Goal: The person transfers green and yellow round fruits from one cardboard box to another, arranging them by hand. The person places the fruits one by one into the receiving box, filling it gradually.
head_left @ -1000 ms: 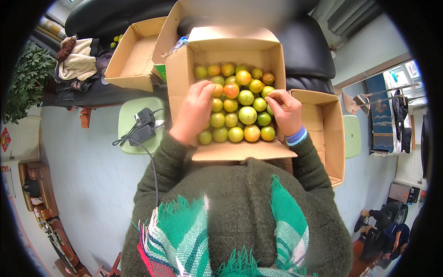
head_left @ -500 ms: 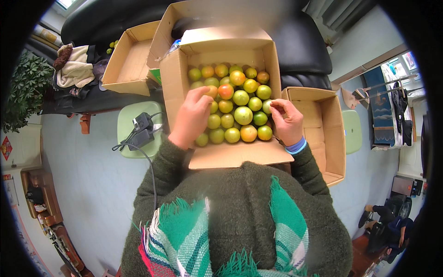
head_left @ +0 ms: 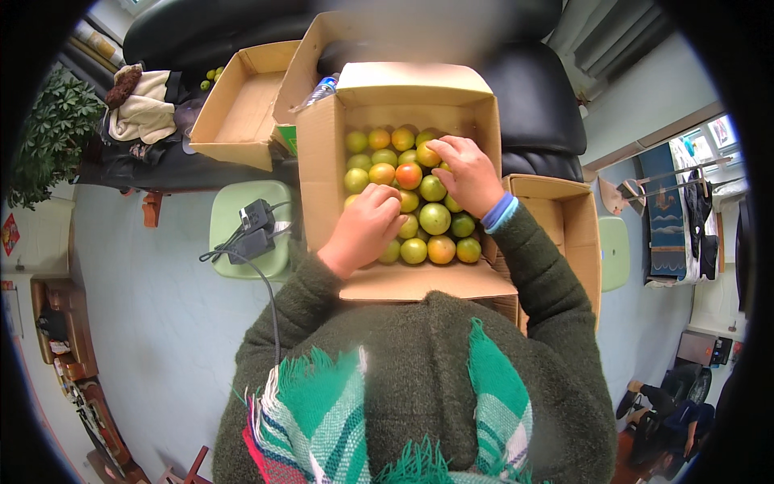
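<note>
Rows of green and orange-tinged tomatoes (head_left: pixel 434 219) lie in an open cardboard box (head_left: pixel 310 173) in front of me. My right hand (head_left: pixel 472 179) reaches over the upper right part of the rows, its thumb and fingers closed on a yellowish-orange tomato (head_left: pixel 428 153). Lower and to the left, my left hand (head_left: pixel 363 230) is bent down with its fingers curled together at the tomatoes. An orange edge shows by its fingertips; the rest of what it grips is hidden under the fingers. A redder tomato (head_left: pixel 409 175) sits between the two hands.
Another cardboard box (head_left: pixel 242 105) stands on the black sofa (head_left: pixel 532 105) at the far left, and one (head_left: pixel 556 210) is at the right. A green stool (head_left: pixel 230 214) bears black adapters (head_left: pixel 256 226) with a cable running toward me. A plastic bottle (head_left: pixel 324 89) shows behind the tomato box.
My right hand has moved up and left from the right side of the rows to the upper tomatoes. My left hand has come down and right. The whole view has shifted slightly.
</note>
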A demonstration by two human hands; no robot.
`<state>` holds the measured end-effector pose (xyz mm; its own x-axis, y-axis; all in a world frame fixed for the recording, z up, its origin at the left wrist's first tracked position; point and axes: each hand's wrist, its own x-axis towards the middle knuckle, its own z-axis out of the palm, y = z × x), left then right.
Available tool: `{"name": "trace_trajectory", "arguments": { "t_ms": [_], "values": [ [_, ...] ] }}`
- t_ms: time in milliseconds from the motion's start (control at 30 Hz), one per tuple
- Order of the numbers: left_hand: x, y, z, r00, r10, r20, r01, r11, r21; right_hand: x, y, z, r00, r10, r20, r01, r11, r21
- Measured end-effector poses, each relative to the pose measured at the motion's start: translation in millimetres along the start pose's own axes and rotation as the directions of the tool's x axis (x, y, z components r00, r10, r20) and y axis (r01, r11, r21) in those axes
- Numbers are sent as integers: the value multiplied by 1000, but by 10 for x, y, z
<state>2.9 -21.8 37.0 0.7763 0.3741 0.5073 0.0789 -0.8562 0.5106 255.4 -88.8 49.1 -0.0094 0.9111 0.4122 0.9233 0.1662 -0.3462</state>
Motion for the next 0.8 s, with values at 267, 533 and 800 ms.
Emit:
{"name": "trace_trajectory", "arguments": {
  "t_ms": [267, 533, 800],
  "values": [
    [-49, 18, -3, 999, -45, -31, 47, 997, 66, 114, 41, 159, 997, 35, 66, -35, 999, 5],
    [-54, 22, -8, 994, -97, -51, 98, 995, 12, 128, 62, 212, 1000, -9, 5, 8, 999, 33],
    [2, -5, -18, 988, -119, -102, 121, 992, 20, 194, -7, 59, 989, 28, -147, -6, 989, 145]
  ]
}}
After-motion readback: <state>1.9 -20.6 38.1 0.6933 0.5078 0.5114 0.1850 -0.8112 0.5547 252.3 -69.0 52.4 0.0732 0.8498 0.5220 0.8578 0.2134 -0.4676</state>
